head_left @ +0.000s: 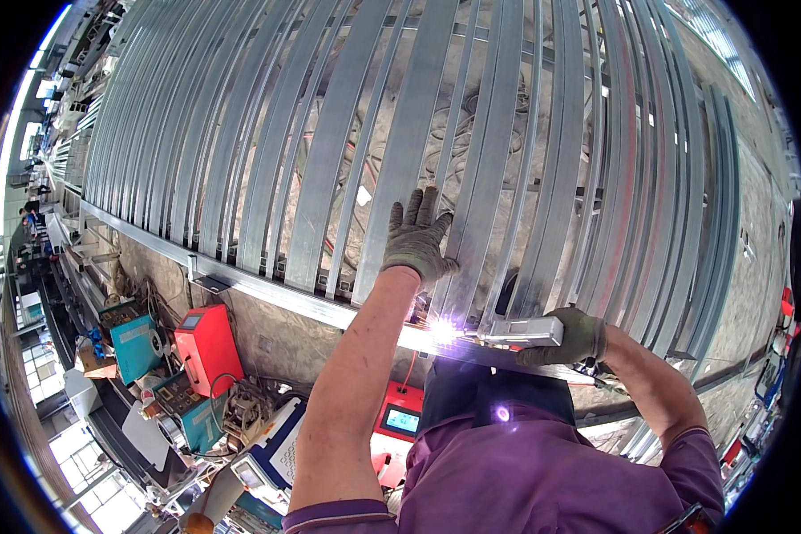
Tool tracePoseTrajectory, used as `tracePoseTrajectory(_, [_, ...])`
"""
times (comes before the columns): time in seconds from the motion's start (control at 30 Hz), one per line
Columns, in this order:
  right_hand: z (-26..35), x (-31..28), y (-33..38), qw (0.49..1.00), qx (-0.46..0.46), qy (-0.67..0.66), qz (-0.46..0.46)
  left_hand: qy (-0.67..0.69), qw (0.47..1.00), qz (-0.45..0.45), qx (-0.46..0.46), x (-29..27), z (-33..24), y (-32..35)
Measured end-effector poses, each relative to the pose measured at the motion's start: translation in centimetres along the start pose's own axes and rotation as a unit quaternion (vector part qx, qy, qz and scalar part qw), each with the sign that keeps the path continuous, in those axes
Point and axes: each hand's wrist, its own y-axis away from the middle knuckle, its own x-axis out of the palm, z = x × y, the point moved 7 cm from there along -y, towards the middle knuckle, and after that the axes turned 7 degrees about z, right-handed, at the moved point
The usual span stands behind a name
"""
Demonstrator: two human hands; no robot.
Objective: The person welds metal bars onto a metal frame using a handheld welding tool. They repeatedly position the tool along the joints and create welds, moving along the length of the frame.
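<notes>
My left hand (pixel 418 240), in a grey-green work glove, lies with fingers spread on a long flat metal tube (pixel 409 147). My gloved right hand (pixel 573 338) is wrapped round a silver, box-bodied handheld welding gun (pixel 525 332). From the gun's tip, a bright white-violet arc (pixel 443 333) with sparks glows at the near ends of the tubes, beside the front metal rail (pixel 276 295). The glare hides the exact joint. Several parallel tubes run away from me, spaced apart, across the rail.
Left of me stand a red machine (pixel 208 349), a teal machine (pixel 136 345) and tangled cables. A red unit with a lit screen (pixel 402 420) sits by my left arm. Through the gaps between tubes, cables (pixel 476 116) show on the concrete floor (pixel 752 214).
</notes>
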Motion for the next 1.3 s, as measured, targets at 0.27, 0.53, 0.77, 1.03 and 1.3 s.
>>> tracePoseTrajectory(0.27, [0.6, -0.2, 0.4, 1.000, -0.012, -0.019, -0.007, 0.002, 1.000, 0.001, -0.001, -0.1, 0.0, 0.1])
tracePoseTrajectory(0.53, [0.3, -0.2, 0.7, 0.999, -0.003, -0.049, -0.001, -0.002, 1.000, 0.000, 0.001, 0.0, 0.0, 0.1])
tracePoseTrajectory(0.77, [-0.5, 0.0, 0.7, 0.998, 0.021, -0.051, 0.010, 0.003, 1.000, 0.006, -0.004, -0.4, -0.2, 0.3])
tracePoseTrajectory(1.03, [-1.9, 0.6, 0.3, 0.997, 0.014, -0.070, 0.031, 0.002, 1.000, 0.006, -0.001, -0.3, -0.1, 0.2])
tracePoseTrajectory(1.3, [-1.9, 0.4, 0.8, 0.997, 0.015, -0.071, 0.020, 0.002, 1.000, 0.007, 0.000, -0.2, 0.0, 0.1])
